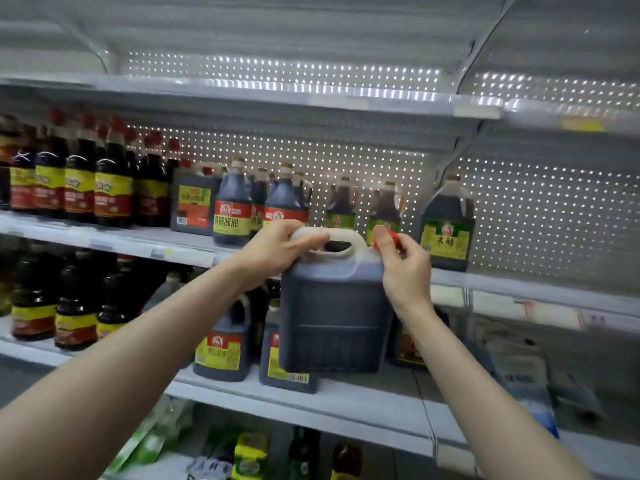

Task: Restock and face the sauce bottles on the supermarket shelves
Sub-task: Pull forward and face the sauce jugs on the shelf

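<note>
A big square jug of dark sauce (334, 317) hangs in the air in front of the shelves, its plain back side towards me. My left hand (277, 249) is closed around its white top handle. My right hand (403, 268) presses on the jug's upper right corner, with fingers pinching the red cap (391, 235). Behind the jug runs the middle shelf (117, 239) with dark sauce bottles (112, 183) at the left and handled jugs (232, 206) in the centre.
A green-labelled vinegar jug (446, 225) stands alone to the right on the middle shelf, with bare shelf beyond it. The lower shelf (346, 407) holds more jugs and bottles. The top shelf (242, 93) looks bare. Packets lie at the bottom.
</note>
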A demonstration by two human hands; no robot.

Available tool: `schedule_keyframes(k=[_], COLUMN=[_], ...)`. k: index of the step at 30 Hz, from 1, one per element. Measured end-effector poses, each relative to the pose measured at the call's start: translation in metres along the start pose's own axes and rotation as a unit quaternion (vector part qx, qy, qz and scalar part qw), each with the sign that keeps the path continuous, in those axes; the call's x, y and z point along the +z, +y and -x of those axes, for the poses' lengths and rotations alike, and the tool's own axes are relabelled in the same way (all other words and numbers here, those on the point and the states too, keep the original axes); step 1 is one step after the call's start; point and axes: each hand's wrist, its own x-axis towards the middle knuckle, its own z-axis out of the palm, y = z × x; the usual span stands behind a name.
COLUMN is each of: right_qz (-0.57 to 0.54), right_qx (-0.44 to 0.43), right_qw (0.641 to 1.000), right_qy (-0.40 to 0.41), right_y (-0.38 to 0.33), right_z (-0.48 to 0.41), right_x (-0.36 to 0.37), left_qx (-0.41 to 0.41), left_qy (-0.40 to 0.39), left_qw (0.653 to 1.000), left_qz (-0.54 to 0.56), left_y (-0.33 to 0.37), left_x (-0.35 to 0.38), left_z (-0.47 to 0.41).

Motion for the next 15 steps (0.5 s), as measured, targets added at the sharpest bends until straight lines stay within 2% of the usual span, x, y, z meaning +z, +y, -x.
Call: schedule_keyframes(k=[9, 15], right_qz=[0.012, 0.012], right_qx=[-0.085, -0.102], right_qw=[0.996, 0.994], right_qy=[0.026, 0.027], right_y=[-0.046, -0.059], right_z=[-0.059, -0.069], right_x=[0.036, 0.094], left_qx=[0.044, 0.054], left_qy=[0.033, 0.040], left_qw=[0.998, 0.996], left_qz=[0.033, 0.051], left_y=[0.033, 0.015], left_x=[-0.058, -0.112], left_z=[-0.042, -0.048])
